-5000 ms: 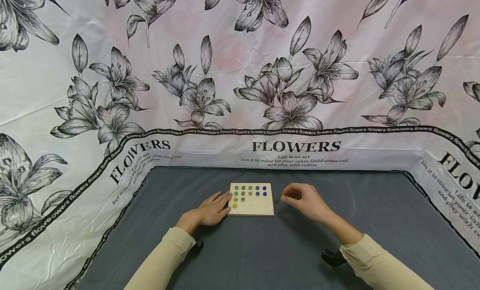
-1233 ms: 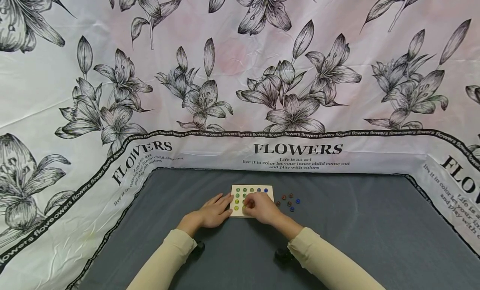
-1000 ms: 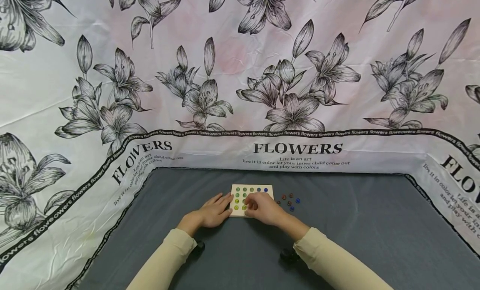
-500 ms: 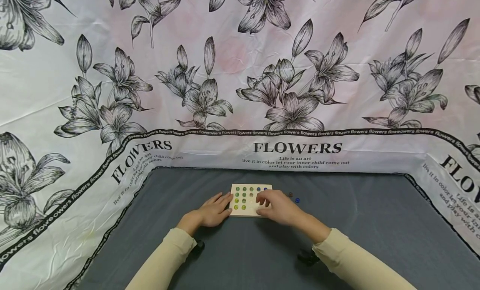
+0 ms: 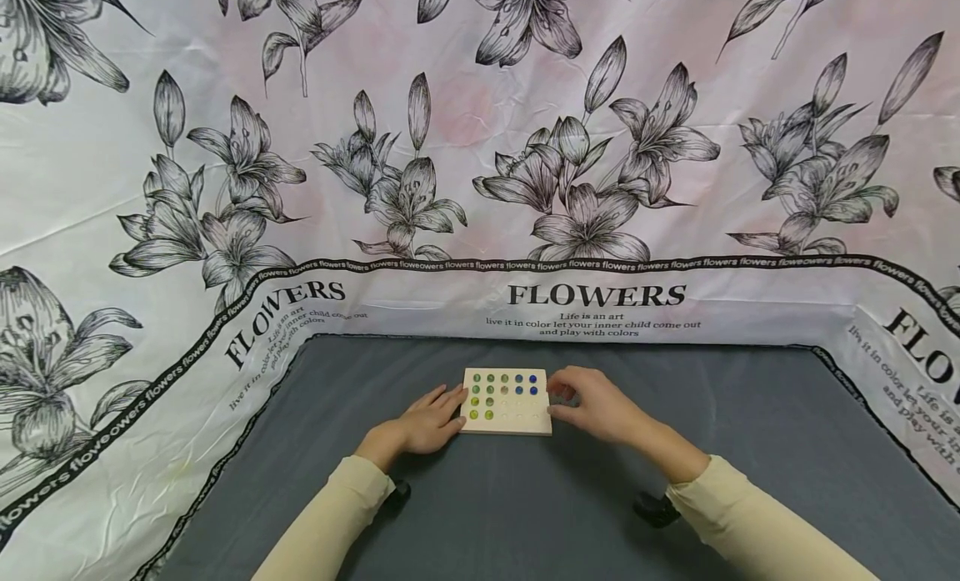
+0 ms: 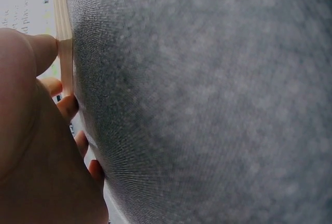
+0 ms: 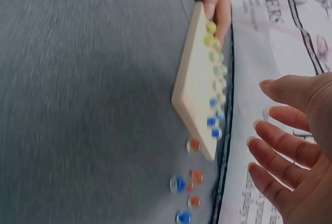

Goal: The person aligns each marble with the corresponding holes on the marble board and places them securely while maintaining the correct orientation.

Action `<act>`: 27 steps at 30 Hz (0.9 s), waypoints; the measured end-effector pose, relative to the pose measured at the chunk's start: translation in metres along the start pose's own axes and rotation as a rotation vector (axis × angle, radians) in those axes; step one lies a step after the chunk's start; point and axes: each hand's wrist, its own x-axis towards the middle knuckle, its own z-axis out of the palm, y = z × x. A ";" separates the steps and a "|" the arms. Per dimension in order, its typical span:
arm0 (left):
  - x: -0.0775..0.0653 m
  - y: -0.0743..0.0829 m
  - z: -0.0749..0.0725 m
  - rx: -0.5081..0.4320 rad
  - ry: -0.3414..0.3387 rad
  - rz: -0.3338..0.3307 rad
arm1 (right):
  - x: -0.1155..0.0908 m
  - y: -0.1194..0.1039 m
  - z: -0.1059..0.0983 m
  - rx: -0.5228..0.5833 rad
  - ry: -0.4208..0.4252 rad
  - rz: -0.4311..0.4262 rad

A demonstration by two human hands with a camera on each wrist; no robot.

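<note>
A pale wooden board [image 5: 517, 410] with rows of round hollows lies on the grey cloth. Glass marbles fill part of it: yellow [image 5: 474, 414] at the front left, green [image 5: 490, 379] at the back left, blue [image 5: 533, 390] at the back right. My left hand [image 5: 420, 423] rests by the board's left side, fingers and thumb extended and touching its edge. Just off the right edge hovers my right hand [image 5: 600, 406], its fingers apart and holding nothing. Under it, in the right wrist view, lie loose orange marbles [image 7: 193, 145] and blue marbles [image 7: 178, 184], hidden in the head view.
A grey cloth [image 5: 480, 514] covers the table. Behind it rises a white flower-printed fabric [image 5: 450, 306]. Black wrist devices sit under the left sleeve [image 5: 337, 498] and the right sleeve [image 5: 735, 498].
My right hand pinched a marble right of the board, carried it over the front row and let it go. A second marble now sits there. The hand then moved back right; the left stayed.
</note>
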 end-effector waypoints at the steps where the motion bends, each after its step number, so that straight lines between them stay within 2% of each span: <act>1: 0.000 0.000 0.000 -0.001 -0.001 -0.001 | -0.001 0.002 -0.003 -0.003 0.009 0.000; 13: -0.004 0.007 -0.005 0.002 -0.003 0.002 | -0.014 0.037 -0.027 -0.048 0.047 0.105; 27: 0.000 0.001 0.000 -0.006 0.015 -0.001 | -0.018 0.068 -0.021 -0.045 0.070 0.151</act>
